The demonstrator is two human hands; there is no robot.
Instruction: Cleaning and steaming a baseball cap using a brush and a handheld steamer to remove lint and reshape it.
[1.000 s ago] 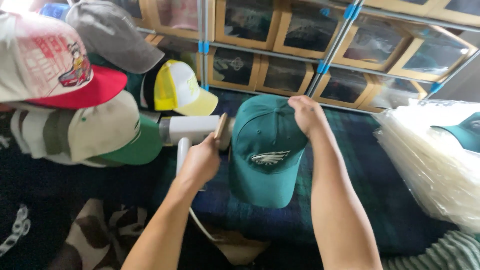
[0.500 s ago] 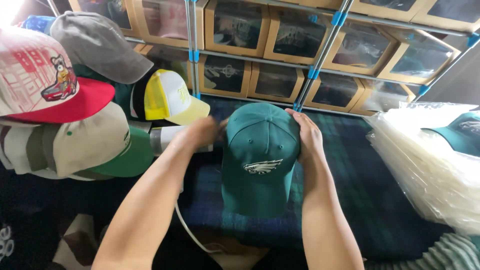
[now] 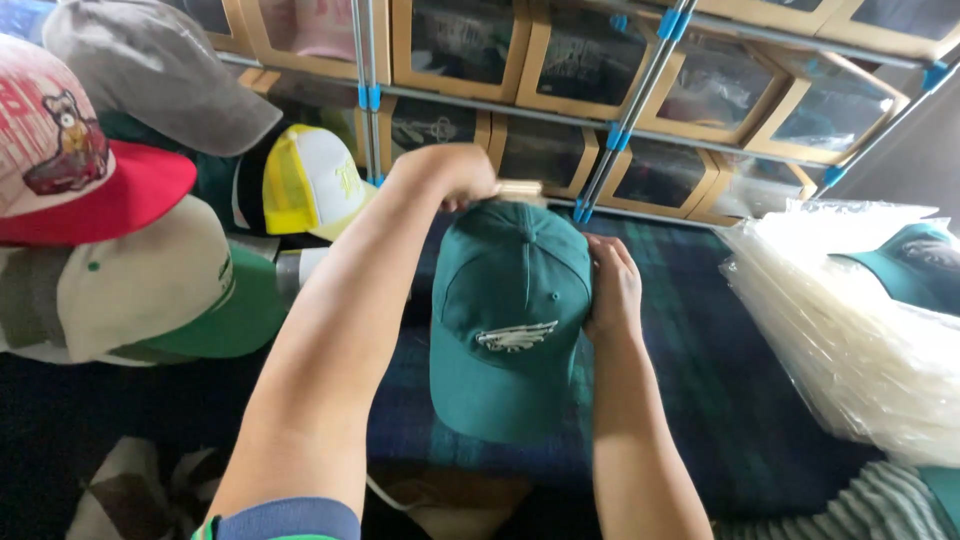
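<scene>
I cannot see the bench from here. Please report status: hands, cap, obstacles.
Left hand shut on wooden brush above the crown. Right hand steadies green cap at its side. Stack of clear bags to the right, apart.

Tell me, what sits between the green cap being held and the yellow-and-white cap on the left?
In the head view, the person's left forearm crosses between the green cap and the yellow-and-white cap.

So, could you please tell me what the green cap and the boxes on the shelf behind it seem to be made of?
The green cap looks like matte woven cotton twill: stitched panel seams, eyelets, and an embroidered emblem on the front. The boxes look like brown cardboard with clear, probably plastic, windows: dull tan frames around glossy, reflective panes.
</scene>
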